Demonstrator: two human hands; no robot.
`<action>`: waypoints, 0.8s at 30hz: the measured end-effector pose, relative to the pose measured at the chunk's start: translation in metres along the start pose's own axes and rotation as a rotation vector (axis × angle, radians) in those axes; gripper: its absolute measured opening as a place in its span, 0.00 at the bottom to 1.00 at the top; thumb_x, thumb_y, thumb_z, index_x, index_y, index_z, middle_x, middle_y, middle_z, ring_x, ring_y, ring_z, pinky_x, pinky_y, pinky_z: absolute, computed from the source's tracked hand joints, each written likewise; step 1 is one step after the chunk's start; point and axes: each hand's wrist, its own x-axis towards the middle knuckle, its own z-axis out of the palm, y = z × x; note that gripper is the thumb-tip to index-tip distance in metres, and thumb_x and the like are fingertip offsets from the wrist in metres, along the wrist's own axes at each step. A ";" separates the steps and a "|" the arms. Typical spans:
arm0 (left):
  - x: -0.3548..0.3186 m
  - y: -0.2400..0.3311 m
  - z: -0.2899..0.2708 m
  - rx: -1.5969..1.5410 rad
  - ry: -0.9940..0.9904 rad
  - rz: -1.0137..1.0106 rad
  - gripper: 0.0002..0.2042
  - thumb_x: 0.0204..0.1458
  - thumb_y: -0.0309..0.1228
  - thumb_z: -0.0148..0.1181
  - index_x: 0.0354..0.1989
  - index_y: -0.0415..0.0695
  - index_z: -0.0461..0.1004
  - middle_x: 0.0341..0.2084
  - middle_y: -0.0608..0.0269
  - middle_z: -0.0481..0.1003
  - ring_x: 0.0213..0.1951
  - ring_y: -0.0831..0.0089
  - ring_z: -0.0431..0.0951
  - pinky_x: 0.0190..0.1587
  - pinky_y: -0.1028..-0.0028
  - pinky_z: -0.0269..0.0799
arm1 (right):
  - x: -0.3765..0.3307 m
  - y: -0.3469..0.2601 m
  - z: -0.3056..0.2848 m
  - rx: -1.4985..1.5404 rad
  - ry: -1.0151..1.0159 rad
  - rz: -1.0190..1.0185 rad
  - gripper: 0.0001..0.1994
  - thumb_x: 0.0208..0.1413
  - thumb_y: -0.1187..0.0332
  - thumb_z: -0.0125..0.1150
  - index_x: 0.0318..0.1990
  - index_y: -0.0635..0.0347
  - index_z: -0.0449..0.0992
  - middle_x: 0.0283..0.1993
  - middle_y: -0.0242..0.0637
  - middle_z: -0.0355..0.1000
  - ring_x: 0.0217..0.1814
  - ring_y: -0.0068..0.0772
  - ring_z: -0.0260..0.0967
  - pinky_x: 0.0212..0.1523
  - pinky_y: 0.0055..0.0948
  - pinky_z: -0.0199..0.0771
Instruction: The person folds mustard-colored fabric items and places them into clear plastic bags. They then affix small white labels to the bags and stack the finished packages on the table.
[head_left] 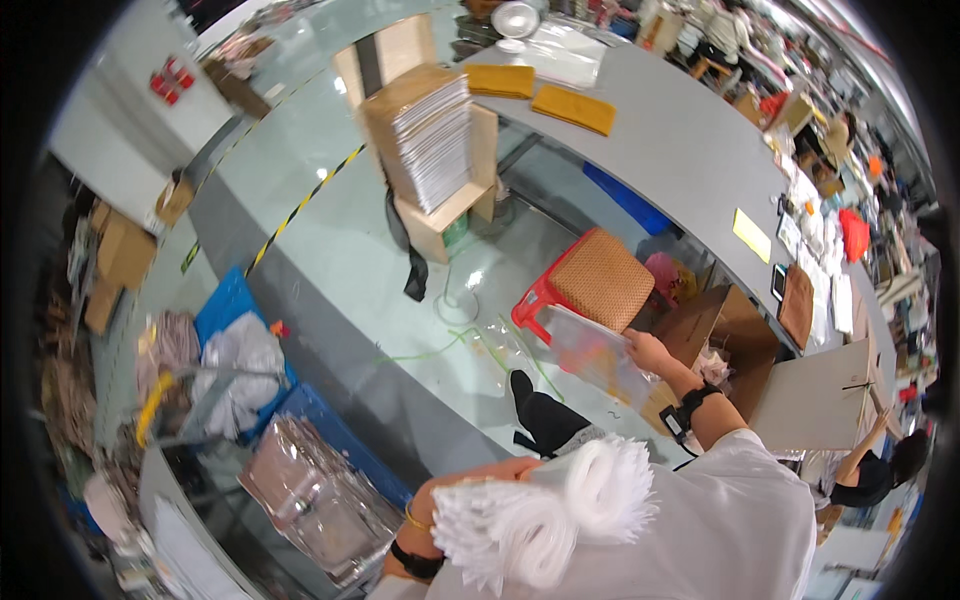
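Plastic bag [592, 356] left of right grip [650, 352], clamped on its edge; left grip [497, 471] around white rolls [598, 490]

2 upper limbs, seen from above. The right forearm [716, 418] emerges from a white sleeve [745, 458] and slants up and leftward, away from the torso [705, 500]; a black wristband [697, 401] encircles the wrist. The right hand [651, 353] is closed, its fingers [634, 340] curled in a grip. The left arm [424, 508] bends inward across the front of the body, bearing 1 yellow bracelet [413, 519] and 1 dark band [415, 563]. The left hand [512, 468] is partly hidden; its fingertips cannot be seen. 1 black-clad leg [553, 423] extends forward below.
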 end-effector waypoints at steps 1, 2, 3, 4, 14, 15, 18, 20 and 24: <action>0.030 0.019 0.011 0.019 -0.003 -0.021 0.33 0.68 0.55 0.51 0.73 0.43 0.63 0.70 0.56 0.67 0.67 0.65 0.69 0.70 0.63 0.64 | 0.017 -0.002 -0.006 -0.007 0.022 -0.033 0.11 0.63 0.69 0.56 0.51 0.60 0.75 0.42 0.53 0.81 0.45 0.59 0.80 0.45 0.51 0.77; 0.060 0.039 0.023 0.045 -0.007 -0.035 0.33 0.68 0.55 0.51 0.73 0.43 0.63 0.70 0.56 0.66 0.67 0.65 0.69 0.70 0.63 0.64 | 0.042 -0.008 -0.018 0.129 0.012 -0.009 0.12 0.63 0.68 0.57 0.52 0.59 0.75 0.43 0.53 0.81 0.48 0.60 0.79 0.48 0.51 0.77; 0.089 0.058 0.036 0.067 -0.015 -0.048 0.33 0.68 0.55 0.51 0.73 0.43 0.63 0.70 0.56 0.66 0.67 0.65 0.68 0.70 0.63 0.64 | 0.073 -0.012 -0.037 0.253 -0.016 0.041 0.13 0.63 0.67 0.58 0.52 0.58 0.76 0.44 0.52 0.81 0.52 0.61 0.79 0.51 0.51 0.78; 0.118 0.078 0.050 0.083 -0.025 -0.055 0.34 0.68 0.55 0.51 0.73 0.43 0.63 0.70 0.56 0.66 0.67 0.65 0.68 0.70 0.63 0.64 | 0.100 -0.021 -0.054 0.321 0.073 0.003 0.11 0.64 0.67 0.58 0.52 0.59 0.76 0.41 0.49 0.82 0.46 0.55 0.80 0.46 0.47 0.78; 0.386 0.267 0.156 0.168 -0.166 -0.033 0.35 0.68 0.56 0.51 0.74 0.44 0.61 0.71 0.56 0.66 0.68 0.66 0.68 0.71 0.64 0.63 | 0.385 -0.087 -0.223 1.054 0.293 -0.146 0.06 0.72 0.66 0.57 0.48 0.58 0.75 0.34 0.24 0.72 0.33 0.16 0.70 0.33 0.23 0.74; 0.411 0.286 0.160 0.169 -0.179 -0.030 0.35 0.68 0.57 0.51 0.75 0.44 0.61 0.71 0.56 0.66 0.69 0.66 0.68 0.71 0.64 0.63 | 0.414 -0.091 -0.235 1.072 0.321 -0.128 0.07 0.72 0.67 0.57 0.49 0.59 0.76 0.35 0.25 0.73 0.33 0.16 0.70 0.33 0.24 0.74; 0.489 0.341 0.164 0.167 -0.205 -0.031 0.35 0.68 0.57 0.51 0.75 0.44 0.61 0.72 0.57 0.65 0.69 0.66 0.67 0.72 0.64 0.63 | 0.486 -0.110 -0.258 1.115 0.336 -0.102 0.09 0.72 0.67 0.58 0.52 0.59 0.77 0.38 0.27 0.74 0.34 0.17 0.70 0.35 0.24 0.74; 0.541 0.381 0.170 0.187 -0.225 -0.058 0.36 0.68 0.57 0.51 0.75 0.44 0.61 0.72 0.57 0.65 0.69 0.66 0.67 0.72 0.64 0.62 | 0.535 -0.122 -0.290 1.110 0.329 -0.089 0.10 0.72 0.67 0.57 0.54 0.60 0.76 0.39 0.28 0.76 0.35 0.17 0.71 0.38 0.24 0.75; 0.616 0.435 0.188 0.211 -0.241 -0.133 0.36 0.68 0.58 0.50 0.76 0.44 0.60 0.72 0.57 0.65 0.69 0.66 0.67 0.72 0.64 0.62 | 0.590 -0.130 -0.336 1.165 0.348 -0.170 0.11 0.73 0.65 0.57 0.56 0.57 0.76 0.44 0.25 0.77 0.40 0.14 0.72 0.43 0.23 0.75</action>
